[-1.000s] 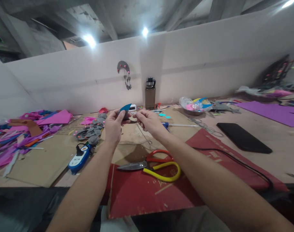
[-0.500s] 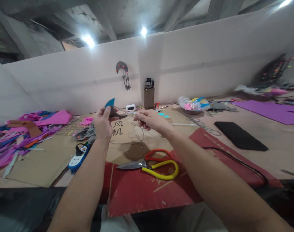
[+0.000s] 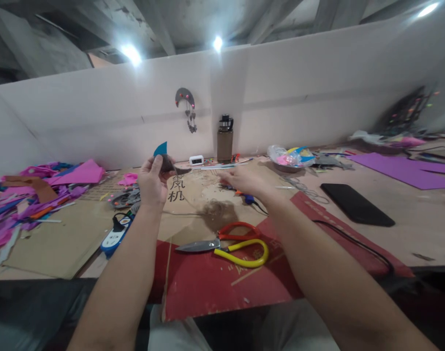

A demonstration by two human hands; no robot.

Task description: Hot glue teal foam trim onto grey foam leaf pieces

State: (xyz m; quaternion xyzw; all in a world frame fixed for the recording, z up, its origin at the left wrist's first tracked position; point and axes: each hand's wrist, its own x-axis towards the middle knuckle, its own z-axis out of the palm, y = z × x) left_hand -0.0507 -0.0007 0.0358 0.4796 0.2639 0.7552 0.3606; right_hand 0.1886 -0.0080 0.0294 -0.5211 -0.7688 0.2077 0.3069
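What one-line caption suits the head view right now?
Left hand holding a blue-and-grey piece, right hand out over the worktable, scissors lying on red cardboard.

the table (image 3: 419, 226) carries red cardboard (image 3: 215, 295), a purple sheet (image 3: 394, 170) and a bottle (image 3: 225, 145).

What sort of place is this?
Probably a craft workshop: metal scissors with red and yellow handles lie on red cardboard, pink and purple sheet scraps are heaped to the left, and a grey crescent ornament hangs on the white partition.
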